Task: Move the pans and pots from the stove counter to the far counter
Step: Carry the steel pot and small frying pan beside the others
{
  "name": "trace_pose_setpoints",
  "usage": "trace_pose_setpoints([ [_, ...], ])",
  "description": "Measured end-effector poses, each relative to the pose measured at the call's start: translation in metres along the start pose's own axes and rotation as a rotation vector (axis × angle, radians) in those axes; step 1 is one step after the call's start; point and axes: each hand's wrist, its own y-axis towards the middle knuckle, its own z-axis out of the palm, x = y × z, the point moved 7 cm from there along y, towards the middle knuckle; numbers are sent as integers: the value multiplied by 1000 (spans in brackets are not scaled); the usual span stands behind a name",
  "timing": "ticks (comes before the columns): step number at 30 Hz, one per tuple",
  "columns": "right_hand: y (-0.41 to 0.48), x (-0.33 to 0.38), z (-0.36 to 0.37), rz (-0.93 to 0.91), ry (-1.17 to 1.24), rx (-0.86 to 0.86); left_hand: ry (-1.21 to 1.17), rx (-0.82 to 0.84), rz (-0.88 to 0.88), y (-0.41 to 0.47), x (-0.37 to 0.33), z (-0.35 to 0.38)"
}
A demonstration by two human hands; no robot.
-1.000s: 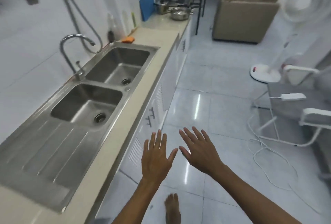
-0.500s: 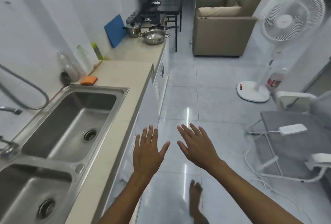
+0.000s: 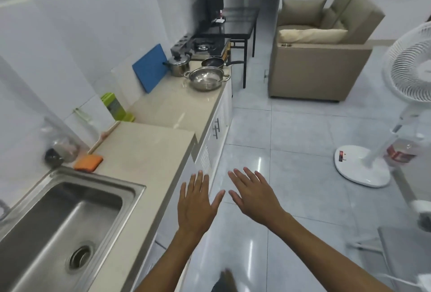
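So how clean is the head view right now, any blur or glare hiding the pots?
Head view: the lidded pot, steel wok and dark pan read sharp; motion blur smears the fan and left wall; glare streaks the floor; wide-angle bending at edges.

Two pots (image 3: 178,64) (image 3: 206,78), one pan (image 3: 212,62), two empty hands (image 3: 196,205) (image 3: 256,195)

Bright, even indoor light; white glare streaks on the glossy floor (image 3: 254,165), wide-angle bending at edges, fan (image 3: 410,67) and bottle (image 3: 400,151) smeared with blur.
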Motion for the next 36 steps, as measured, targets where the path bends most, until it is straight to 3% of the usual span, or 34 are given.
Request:
trace_pose_setpoints([
  [14,326,-221,-27,48,-56,-28,-32,45,14,401,-57,68],
  [20,434,-307,-18,89,-20,-20,-17,95,-1,529,-73,107],
  [32,722,-449,10,-92,-4,121,-229,217,-516,780,-60,195],
  [34,771,-464,13,-110,3,174,-369,275,-672,804,-54,212],
  [36,812,-476,17,-134,11,206,-666,322,-866,822,-48,232],
])
